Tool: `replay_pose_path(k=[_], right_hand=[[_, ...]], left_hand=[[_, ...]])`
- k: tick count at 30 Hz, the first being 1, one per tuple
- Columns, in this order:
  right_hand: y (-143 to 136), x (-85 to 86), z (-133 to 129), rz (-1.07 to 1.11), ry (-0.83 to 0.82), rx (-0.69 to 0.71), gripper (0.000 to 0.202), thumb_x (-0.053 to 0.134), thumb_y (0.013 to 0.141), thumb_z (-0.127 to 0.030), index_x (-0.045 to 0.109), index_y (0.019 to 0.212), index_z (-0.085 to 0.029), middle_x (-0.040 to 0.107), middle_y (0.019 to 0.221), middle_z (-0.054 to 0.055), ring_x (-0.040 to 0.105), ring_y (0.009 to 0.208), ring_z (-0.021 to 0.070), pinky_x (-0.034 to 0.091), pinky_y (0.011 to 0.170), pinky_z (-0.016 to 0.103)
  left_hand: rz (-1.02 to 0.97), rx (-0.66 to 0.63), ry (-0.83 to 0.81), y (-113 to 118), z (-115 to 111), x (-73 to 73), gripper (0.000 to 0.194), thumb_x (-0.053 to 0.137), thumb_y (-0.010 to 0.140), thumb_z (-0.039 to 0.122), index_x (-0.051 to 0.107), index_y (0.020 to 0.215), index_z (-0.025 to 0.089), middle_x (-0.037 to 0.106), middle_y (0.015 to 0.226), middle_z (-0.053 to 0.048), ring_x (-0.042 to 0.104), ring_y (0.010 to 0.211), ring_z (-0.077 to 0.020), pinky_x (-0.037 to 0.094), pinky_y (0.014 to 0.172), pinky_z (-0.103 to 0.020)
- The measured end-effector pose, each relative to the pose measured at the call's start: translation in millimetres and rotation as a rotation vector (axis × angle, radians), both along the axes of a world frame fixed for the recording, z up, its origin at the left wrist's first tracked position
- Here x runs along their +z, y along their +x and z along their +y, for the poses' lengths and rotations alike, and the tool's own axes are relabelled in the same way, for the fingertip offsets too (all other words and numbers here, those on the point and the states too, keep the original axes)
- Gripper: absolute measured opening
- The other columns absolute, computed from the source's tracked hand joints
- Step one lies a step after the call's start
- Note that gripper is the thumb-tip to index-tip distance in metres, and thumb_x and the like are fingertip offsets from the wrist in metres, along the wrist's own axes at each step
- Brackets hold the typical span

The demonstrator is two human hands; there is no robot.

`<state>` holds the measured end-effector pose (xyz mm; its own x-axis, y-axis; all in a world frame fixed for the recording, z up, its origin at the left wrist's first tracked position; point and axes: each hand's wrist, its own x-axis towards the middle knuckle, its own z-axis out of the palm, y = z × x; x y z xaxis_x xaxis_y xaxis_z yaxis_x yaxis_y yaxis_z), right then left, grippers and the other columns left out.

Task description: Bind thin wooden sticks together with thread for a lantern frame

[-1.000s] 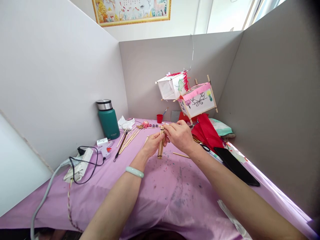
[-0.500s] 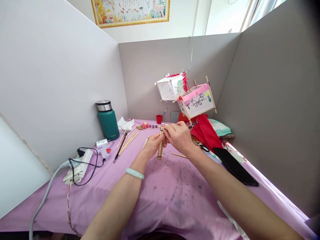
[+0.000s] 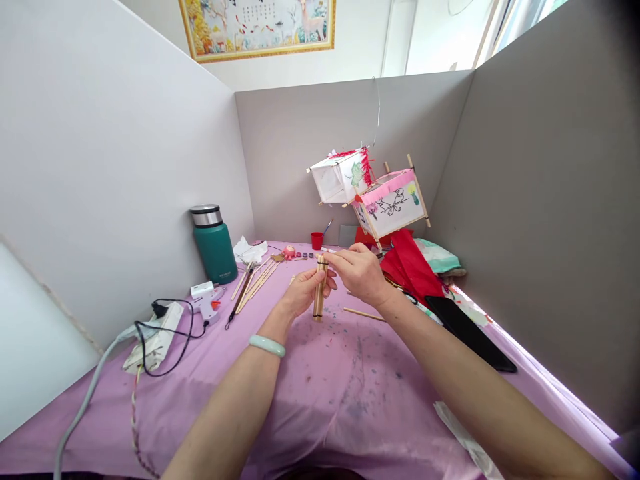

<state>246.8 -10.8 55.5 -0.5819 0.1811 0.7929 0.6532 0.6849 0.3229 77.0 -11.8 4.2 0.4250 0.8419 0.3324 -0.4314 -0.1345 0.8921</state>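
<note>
A short bundle of wooden sticks (image 3: 319, 300), bound with dark bands near its top and bottom, stands roughly upright in front of me. My left hand (image 3: 303, 291) is wrapped round its upper part, thumb across the front. The fingertips of my right hand (image 3: 361, 272) touch the top end of the bundle; whether they pinch anything there is too small to tell. A single wooden stick (image 3: 364, 313) lies on the purple cloth (image 3: 345, 380) below my right hand.
At the left are a green bottle (image 3: 215, 248), a glue gun (image 3: 206, 305), a power strip (image 3: 159, 340) and loose sticks (image 3: 257, 287). Two paper lanterns (image 3: 393, 203) are at the back. Red cloth (image 3: 410, 267) and a black tablet (image 3: 470, 333) lie at the right.
My right hand's fingers have shifted up to the top end of the bundle, uncovering its upper band. My left hand keeps its hold. The whole view has moved slightly.
</note>
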Motion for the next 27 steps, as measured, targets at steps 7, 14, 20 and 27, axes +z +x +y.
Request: replay_pose_path(k=[7,14,20,27], right_hand=[[0,0.4,2,0.001,0.008,-0.013,0.027,0.044,0.092,-0.015,0.066,0.107,-0.016,0.071,0.082,0.006,0.059,0.075,0.0140,0.034,0.077,0.033],[-2,0.6,1,-0.022,0.003,-0.036,0.024,0.046,0.091,-0.016,0.066,0.104,-0.015,0.070,0.080,0.006,0.057,0.073,0.0150,0.033,0.078,0.033],[-3,0.0,-3,0.049,-0.065,-0.023,0.023,0.046,0.091,-0.018,0.065,0.103,-0.014,0.072,0.087,0.008,0.059,0.076,0.0168,0.035,0.077,0.032],[-7,-5.6,-19,0.364,-0.350,0.108,0.014,0.054,0.087,-0.021,0.065,0.095,-0.019,0.071,0.091,0.005,0.062,0.083,0.0180,0.040,0.077,0.032]], left_hand=[[0.002,0.009,0.000,0,3,-1.7,0.037,0.067,0.078,0.045,0.066,0.093,0.011,0.065,0.076,-0.006,0.054,0.057,-0.0102,0.040,0.059,-0.026],[-0.002,0.031,-0.004,2,1,0.0,0.036,0.068,0.077,0.045,0.066,0.091,0.011,0.065,0.076,-0.005,0.054,0.057,-0.0103,0.039,0.059,-0.026],[0.005,0.055,0.004,4,-2,0.4,0.034,0.067,0.078,0.044,0.066,0.088,0.012,0.064,0.076,-0.004,0.054,0.057,-0.0100,0.038,0.058,-0.025],[0.013,0.104,0.005,10,-11,2.7,0.032,0.070,0.075,0.043,0.067,0.080,0.011,0.063,0.073,-0.004,0.053,0.059,-0.0101,0.039,0.061,-0.026]])
